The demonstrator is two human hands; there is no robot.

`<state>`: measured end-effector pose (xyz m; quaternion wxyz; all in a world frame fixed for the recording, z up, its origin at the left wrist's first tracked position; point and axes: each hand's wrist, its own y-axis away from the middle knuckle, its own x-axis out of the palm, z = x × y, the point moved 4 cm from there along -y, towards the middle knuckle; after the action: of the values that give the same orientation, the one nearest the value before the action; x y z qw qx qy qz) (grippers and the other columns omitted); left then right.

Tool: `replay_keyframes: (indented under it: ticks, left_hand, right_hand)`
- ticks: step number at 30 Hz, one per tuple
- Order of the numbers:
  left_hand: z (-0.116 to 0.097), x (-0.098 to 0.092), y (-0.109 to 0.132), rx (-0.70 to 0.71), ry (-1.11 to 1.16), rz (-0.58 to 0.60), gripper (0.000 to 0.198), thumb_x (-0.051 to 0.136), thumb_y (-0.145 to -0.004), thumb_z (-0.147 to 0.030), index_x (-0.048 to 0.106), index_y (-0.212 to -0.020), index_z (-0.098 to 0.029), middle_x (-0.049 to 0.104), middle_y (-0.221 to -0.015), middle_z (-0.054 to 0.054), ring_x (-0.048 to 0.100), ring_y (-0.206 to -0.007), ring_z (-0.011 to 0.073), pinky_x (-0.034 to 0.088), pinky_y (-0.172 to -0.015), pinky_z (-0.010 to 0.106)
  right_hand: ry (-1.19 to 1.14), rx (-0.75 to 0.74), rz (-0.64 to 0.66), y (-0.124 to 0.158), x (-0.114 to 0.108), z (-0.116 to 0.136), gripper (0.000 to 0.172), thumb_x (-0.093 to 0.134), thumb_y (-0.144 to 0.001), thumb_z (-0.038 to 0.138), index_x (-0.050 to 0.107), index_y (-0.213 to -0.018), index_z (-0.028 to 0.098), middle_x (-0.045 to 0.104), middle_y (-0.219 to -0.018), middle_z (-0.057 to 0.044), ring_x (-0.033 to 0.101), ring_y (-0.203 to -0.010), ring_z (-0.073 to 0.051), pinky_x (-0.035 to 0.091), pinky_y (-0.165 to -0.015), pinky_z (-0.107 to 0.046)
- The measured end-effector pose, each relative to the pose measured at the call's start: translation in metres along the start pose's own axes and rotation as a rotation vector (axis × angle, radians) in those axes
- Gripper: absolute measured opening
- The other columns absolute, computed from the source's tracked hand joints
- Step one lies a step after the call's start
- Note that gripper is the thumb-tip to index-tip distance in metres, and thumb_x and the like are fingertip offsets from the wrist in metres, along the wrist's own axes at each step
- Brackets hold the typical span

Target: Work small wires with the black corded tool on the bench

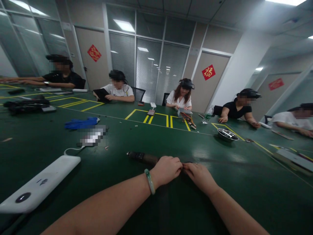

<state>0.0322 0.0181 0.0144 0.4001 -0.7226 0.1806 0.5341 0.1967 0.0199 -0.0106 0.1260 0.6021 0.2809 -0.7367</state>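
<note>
The dark tool lay to the right of the long white box. The left hand hid the tool's middle, and the end by the right hand was too dark to make out. The phone just past the white box was blurry. The left fingers were bent and close together over the tool. The right hand was farthest from the white box, its fingers close together, tips by the left fingers. I couldn't tell how tightly the left one held, or if the right one held anything.
</note>
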Motion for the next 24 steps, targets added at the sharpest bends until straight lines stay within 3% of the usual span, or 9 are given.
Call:
replay_keyframes:
  ticks: [6,11,14,17,19,21,24]
  left_hand:
    - [-0.002,-0.004,0.000,0.015,0.013,-0.021,0.022,0.058,-0.088,-0.028,0.055,-0.109,-0.022,0.064,-0.099,0.002,0.060,-0.095,0.0189,0.044,-0.089,0.034]
    - [-0.003,-0.011,0.003,0.042,0.066,-0.091,0.037,0.059,-0.087,-0.035,0.050,-0.121,-0.022,0.062,-0.115,0.005,0.054,-0.113,0.0210,0.030,-0.108,0.041]
    - [-0.003,-0.020,0.008,0.036,0.089,-0.133,0.048,0.056,-0.089,-0.036,0.042,-0.133,-0.024,0.057,-0.127,0.003,0.046,-0.125,0.0207,0.024,-0.113,0.042]
    - [-0.004,-0.029,0.011,0.041,0.105,-0.146,0.054,0.053,-0.090,-0.034,0.034,-0.140,-0.026,0.051,-0.135,0.001,0.039,-0.131,0.0187,0.021,-0.115,0.041]
    - [-0.004,-0.031,0.012,0.039,0.120,-0.142,0.056,0.052,-0.090,-0.033,0.031,-0.142,-0.027,0.048,-0.139,0.001,0.036,-0.133,0.0187,0.021,-0.115,0.042]
    - [-0.002,-0.028,0.012,0.031,0.134,-0.123,0.057,0.050,-0.091,-0.034,0.029,-0.143,-0.027,0.045,-0.142,0.001,0.035,-0.134,0.0190,0.020,-0.115,0.043]
    - [0.004,-0.017,0.011,0.001,0.149,-0.070,0.057,0.048,-0.092,-0.039,0.029,-0.144,-0.028,0.042,-0.145,0.001,0.032,-0.136,0.0195,0.020,-0.115,0.043]
  right_hand:
    - [0.208,-0.111,-0.002,-0.003,0.002,0.007,0.011,0.044,-0.094,0.019,0.054,-0.090,0.018,0.060,-0.081,-0.003,0.056,-0.071,-0.017,0.039,-0.066,-0.030]
    - [0.296,-0.092,-0.017,-0.007,0.004,0.009,0.012,0.041,-0.092,0.011,0.050,-0.092,0.018,0.057,-0.084,-0.004,0.053,-0.072,-0.017,0.036,-0.068,-0.030]
    - [0.327,-0.039,0.002,-0.012,0.003,-0.005,0.012,0.041,-0.091,0.010,0.050,-0.094,0.018,0.059,-0.086,-0.004,0.056,-0.077,-0.018,0.036,-0.072,-0.030]
    - [0.349,0.113,0.057,-0.004,-0.009,-0.046,0.007,0.043,-0.092,0.016,0.050,-0.093,0.018,0.061,-0.088,-0.005,0.058,-0.080,-0.019,0.036,-0.072,-0.030]
    - [0.337,0.289,0.093,0.019,-0.024,-0.088,0.007,0.044,-0.092,0.021,0.051,-0.092,0.018,0.062,-0.089,-0.006,0.060,-0.081,-0.020,0.037,-0.071,-0.030]
    - [0.301,0.493,0.113,0.061,-0.041,-0.135,0.011,0.042,-0.092,0.024,0.052,-0.090,0.019,0.063,-0.089,-0.007,0.062,-0.079,-0.021,0.037,-0.068,-0.030]
    - [0.247,0.803,0.087,0.147,-0.066,-0.199,0.014,0.040,-0.089,0.023,0.053,-0.085,0.020,0.064,-0.085,-0.009,0.063,-0.071,-0.021,0.039,-0.062,-0.031]
